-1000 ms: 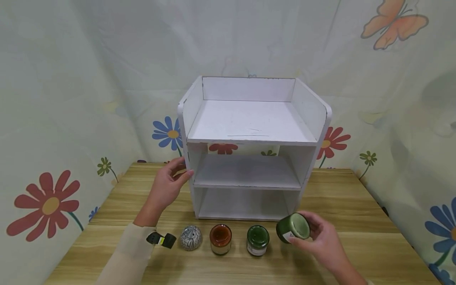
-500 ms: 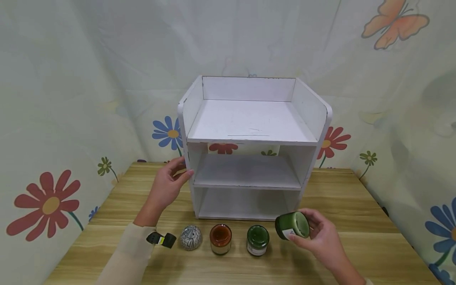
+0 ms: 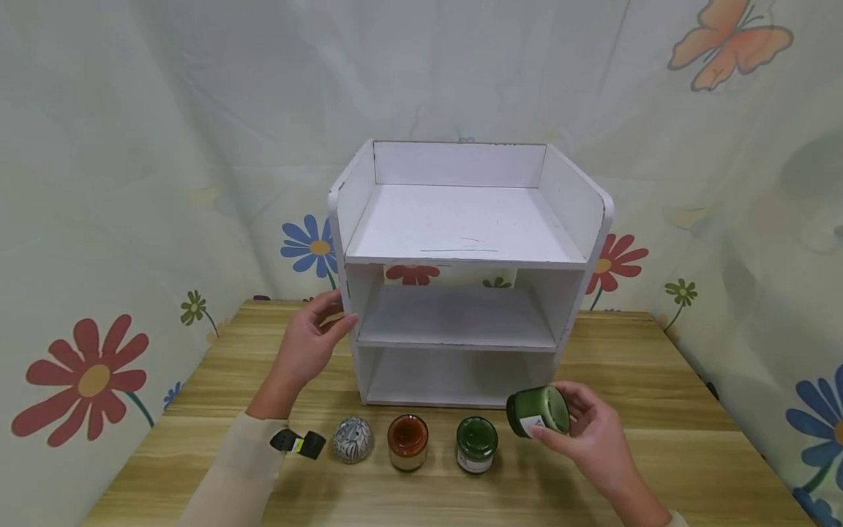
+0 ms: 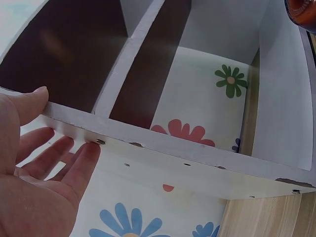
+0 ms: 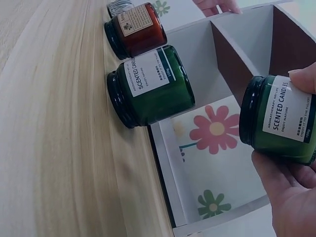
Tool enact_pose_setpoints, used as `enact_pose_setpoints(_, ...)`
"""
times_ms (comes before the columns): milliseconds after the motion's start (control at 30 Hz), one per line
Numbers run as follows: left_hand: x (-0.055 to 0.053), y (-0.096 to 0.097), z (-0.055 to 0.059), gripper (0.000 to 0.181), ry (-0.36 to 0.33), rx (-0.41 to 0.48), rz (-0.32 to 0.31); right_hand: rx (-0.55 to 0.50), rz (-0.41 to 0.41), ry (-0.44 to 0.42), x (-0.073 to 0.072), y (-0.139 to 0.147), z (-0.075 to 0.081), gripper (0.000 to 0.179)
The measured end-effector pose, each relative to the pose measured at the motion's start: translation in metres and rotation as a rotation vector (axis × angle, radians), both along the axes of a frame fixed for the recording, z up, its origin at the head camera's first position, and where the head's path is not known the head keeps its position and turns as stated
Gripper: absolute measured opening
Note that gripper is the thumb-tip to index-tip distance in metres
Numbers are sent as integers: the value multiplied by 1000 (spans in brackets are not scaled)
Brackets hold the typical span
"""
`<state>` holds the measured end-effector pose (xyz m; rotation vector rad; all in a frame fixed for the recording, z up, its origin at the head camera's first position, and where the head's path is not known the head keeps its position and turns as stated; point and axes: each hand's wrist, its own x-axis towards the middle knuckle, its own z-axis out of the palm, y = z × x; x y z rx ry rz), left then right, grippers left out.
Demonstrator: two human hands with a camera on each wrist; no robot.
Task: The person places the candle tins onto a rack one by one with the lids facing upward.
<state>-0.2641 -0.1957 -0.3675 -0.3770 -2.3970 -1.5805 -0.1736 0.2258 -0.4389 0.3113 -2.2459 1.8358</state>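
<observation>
Your right hand (image 3: 599, 443) grasps one tilted, black-lidded green glass candle jar (image 3: 540, 411) above the table, body gripped, lid free. Your left (image 3: 308, 344) pinches one white, three-level shelf unit (image 3: 464, 223) by its side, probably steadying it. Lined up before it, likely for reach: one more green jar (image 3: 477, 443), one amber glass jar (image 3: 407, 441), one round black-and-white ornament (image 3: 353, 440).

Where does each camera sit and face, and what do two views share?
Head: on the head, facing forward and down at the white shelf; left hand, right hand, forearms show.
Left wrist: on that wrist, facing the white shelf's edge; left hand shows.
Right wrist: on that wrist, facing the held green jar; right hand and part of the left show.
Head and right wrist share this jar.
</observation>
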Motion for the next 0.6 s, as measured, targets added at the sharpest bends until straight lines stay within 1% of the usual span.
enact_pose_setpoints(133,0,0,0,55,-4,3,-1,45,-34,8,0,-1,2,57)
enact_pose_setpoints(200,0,0,0,55,-7,3,0,47,-42,4,0,-1,3,56)
enact_pose_setpoints(400,0,0,0,56,-17,0,10,25,-47,-21,0,-2,5,59)
enact_pose_setpoints(600,1,1,1,55,-18,0,9,-27,-19,-18,0,-2,5,62)
